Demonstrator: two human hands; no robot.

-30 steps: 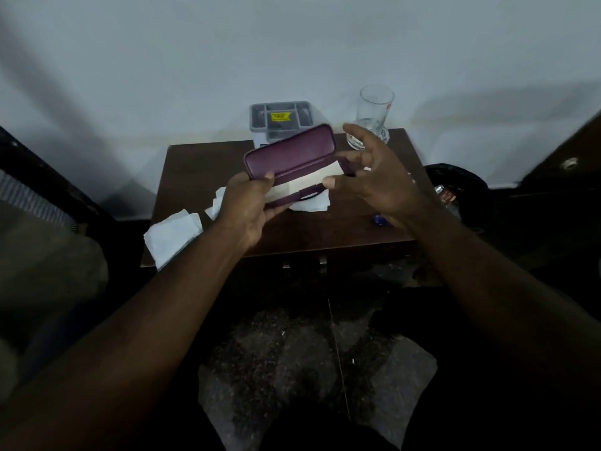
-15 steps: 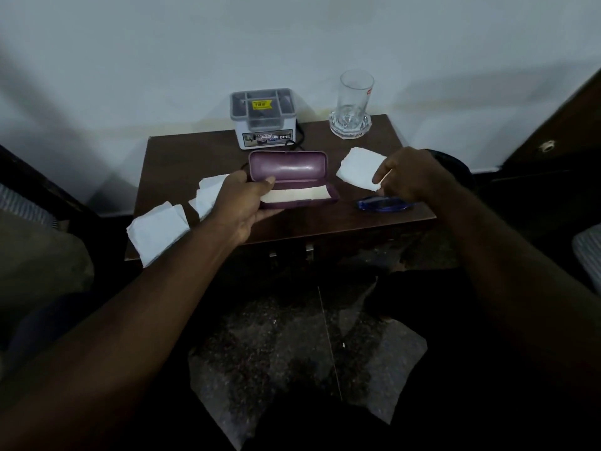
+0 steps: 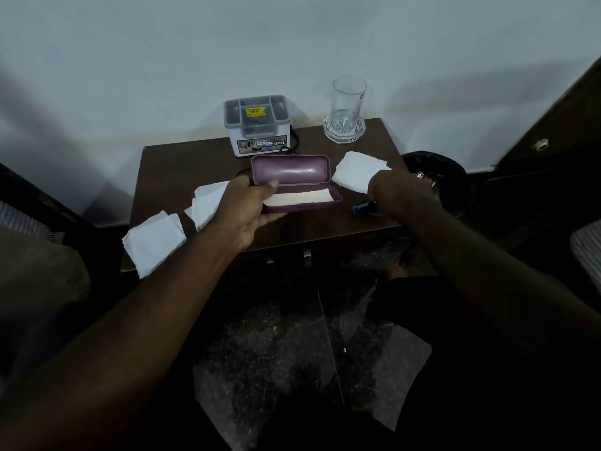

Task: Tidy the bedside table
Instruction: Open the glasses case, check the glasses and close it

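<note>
An open purple glasses case (image 3: 294,182) with a pale cloth inside lies on the dark wooden bedside table (image 3: 169,177). My left hand (image 3: 250,206) grips its left end, thumb over the lid's edge. My right hand (image 3: 401,193) hovers curled over blue glasses (image 3: 364,210) near the table's front right; whether its fingers hold them is hidden. White tissues lie at the right (image 3: 357,170), beside the case on the left (image 3: 208,203), and over the front left corner (image 3: 153,242).
A grey and white organiser box (image 3: 260,125) stands at the back against the wall. An empty glass (image 3: 346,109) on a glass coaster stands at the back right. A black bin (image 3: 439,177) sits right of the table. Dark stone floor lies below.
The case went from held up in both hands to lying open on the table. My right hand left it and dropped onto the blue glasses at the front right.
</note>
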